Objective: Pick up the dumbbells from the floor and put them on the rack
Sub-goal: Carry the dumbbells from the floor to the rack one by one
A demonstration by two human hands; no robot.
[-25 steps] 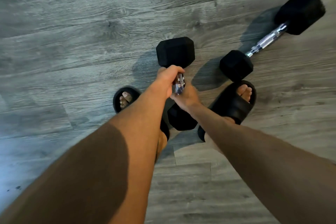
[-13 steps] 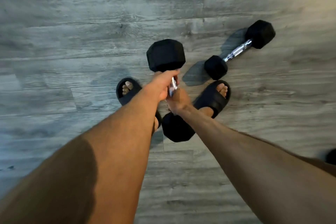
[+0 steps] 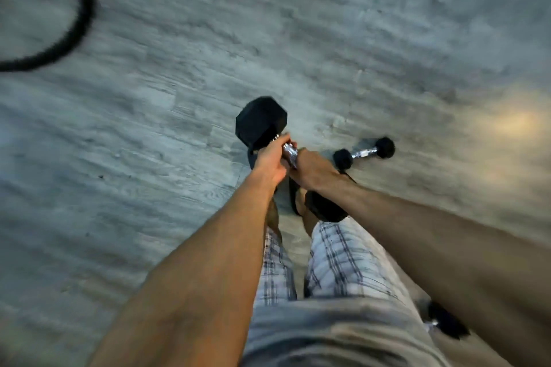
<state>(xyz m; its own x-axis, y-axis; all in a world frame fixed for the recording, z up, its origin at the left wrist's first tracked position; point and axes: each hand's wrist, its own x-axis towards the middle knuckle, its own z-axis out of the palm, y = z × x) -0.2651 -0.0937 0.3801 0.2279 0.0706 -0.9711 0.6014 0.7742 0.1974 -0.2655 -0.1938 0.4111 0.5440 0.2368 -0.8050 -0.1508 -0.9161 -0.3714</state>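
Note:
A large black hex dumbbell [image 3: 261,124] with a chrome handle hangs in the air in front of my legs, both hands on its handle. My left hand [image 3: 271,156] grips the upper part of the handle, near the far head. My right hand [image 3: 311,168] grips just below it; the near head shows under my right wrist. A smaller black dumbbell [image 3: 363,153] lies on the grey wood floor to the right. Part of another dumbbell [image 3: 444,323] peeks out under my right forearm at the lower right. No rack is in view.
A thick black rope or cable [image 3: 82,6] loops on the floor at the upper left. My plaid shorts [image 3: 337,259] fill the lower middle. Grey plank floor [image 3: 149,128] spreads all around. The picture is motion-blurred.
The large dumbbell has risen from floor level with both hands still on it. The view has pulled up and back, so the floor and small dumbbell look farther away and my shorts now show.

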